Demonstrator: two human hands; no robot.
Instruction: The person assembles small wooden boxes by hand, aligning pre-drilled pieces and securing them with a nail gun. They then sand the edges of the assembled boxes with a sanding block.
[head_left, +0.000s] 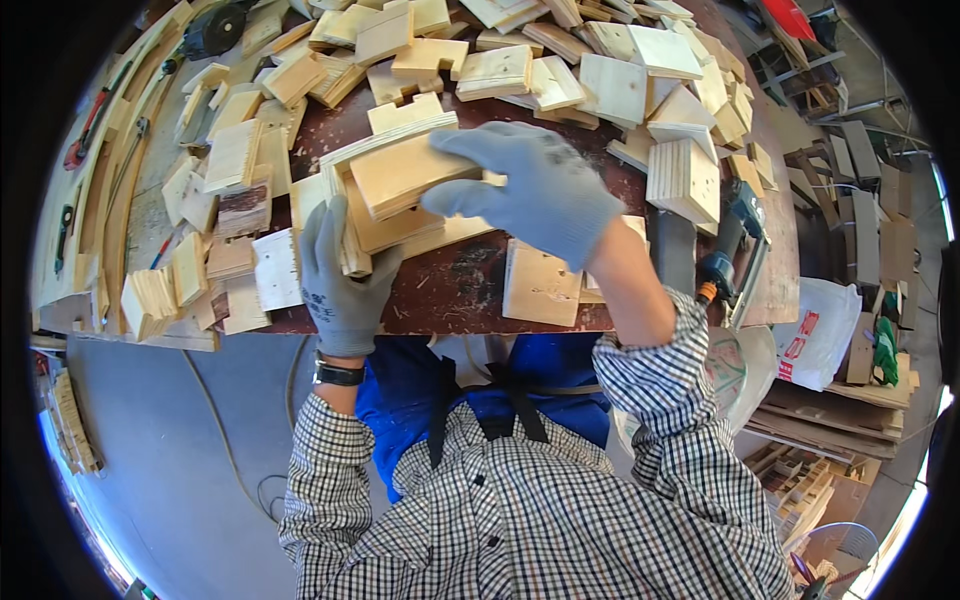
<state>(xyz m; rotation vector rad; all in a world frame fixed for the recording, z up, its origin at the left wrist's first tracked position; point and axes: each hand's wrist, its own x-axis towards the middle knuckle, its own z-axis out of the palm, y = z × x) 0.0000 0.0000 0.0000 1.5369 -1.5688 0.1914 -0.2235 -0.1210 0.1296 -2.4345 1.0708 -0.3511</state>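
Observation:
Grey work gloves cover both of my hands. My right hand [535,185] pinches the right end of a small wooden block [405,172], thumb below and fingers on top. That block lies against a small assembly of light wood pieces [385,140] with a thin upright board along its far side. My left hand [345,280] grips the near left corner of this assembly, its fingers partly hidden. Beneath it is the dark red tabletop [455,285], scuffed and dusted with chips. Near my right wrist lies a squarish wooden block [542,283].
Loose wooden blocks [610,85] pile up across the table's far side, with more offcuts [235,160] at left. A dark green power tool [735,235] rests at the right edge. Long wood strips [100,180] hold hand tools at far left. A white sack [820,335] stands at right.

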